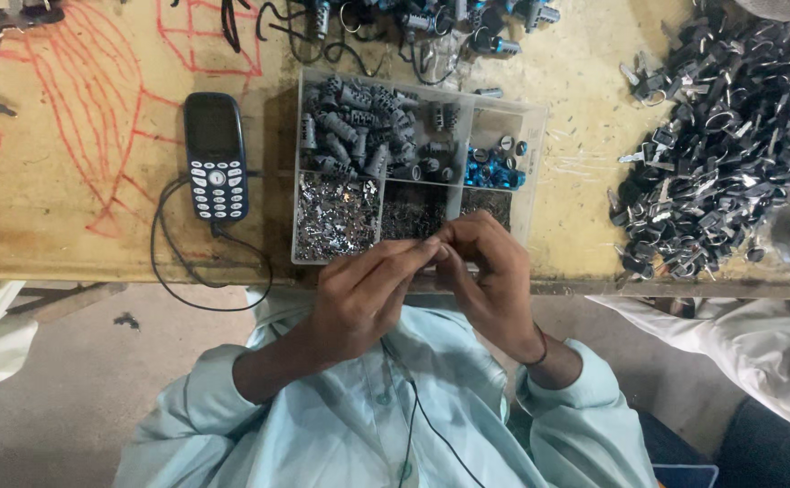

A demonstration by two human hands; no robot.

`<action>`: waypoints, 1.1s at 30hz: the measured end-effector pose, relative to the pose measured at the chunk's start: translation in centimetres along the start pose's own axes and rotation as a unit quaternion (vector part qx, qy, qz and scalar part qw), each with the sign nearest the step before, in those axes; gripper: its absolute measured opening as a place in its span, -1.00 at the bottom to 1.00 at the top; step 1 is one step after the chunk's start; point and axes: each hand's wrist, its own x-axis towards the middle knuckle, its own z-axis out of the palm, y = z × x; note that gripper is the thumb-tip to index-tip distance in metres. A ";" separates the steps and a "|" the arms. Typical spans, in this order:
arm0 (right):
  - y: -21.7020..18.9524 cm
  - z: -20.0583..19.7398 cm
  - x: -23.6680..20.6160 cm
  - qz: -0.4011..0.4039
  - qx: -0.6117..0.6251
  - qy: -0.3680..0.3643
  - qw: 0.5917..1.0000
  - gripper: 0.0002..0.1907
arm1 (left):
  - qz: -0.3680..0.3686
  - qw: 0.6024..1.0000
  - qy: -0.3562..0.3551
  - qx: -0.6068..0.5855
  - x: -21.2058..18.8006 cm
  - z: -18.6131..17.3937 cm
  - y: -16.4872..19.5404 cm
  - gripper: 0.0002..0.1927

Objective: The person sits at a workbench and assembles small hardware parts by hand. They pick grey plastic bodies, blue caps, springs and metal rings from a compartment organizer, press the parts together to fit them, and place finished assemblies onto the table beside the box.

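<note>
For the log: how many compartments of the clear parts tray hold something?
5: grey cylinders top left, blue caps top right, shiny metal bits bottom left, dark bits bottom middle and bottom right. Hands may hide more.

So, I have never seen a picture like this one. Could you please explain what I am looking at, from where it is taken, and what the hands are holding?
There is one picture, taken by a camera worn on a person's head and looking down, so the image appears upside down. There is no machine. The left hand and right hand meet fingertip to fingertip, pinching something too small to identify. On the worn wooden table stands a clear compartment box with grey cylinders, small shiny metal bits and blue pieces. Beside it lies a dark keypad phone with a cable. A pile of dark keys lies further off.
</note>
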 end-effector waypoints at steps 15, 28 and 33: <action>-0.7 -4.9 0.6 0.019 -0.037 -0.137 0.990 -0.78 | -0.381 0.811 -0.140 -0.421 -0.3 0.2 -1.8 -0.92; 0.9 -5.7 0.8 0.017 -0.315 -0.070 0.946 -0.78 | -0.302 0.910 -0.075 -0.273 0.6 0.5 -1.3 -0.93; 1.3 -6.6 0.3 0.023 -0.224 -0.026 0.974 -0.81 | -0.255 0.937 -0.081 -0.224 0.6 0.5 -0.9 -0.92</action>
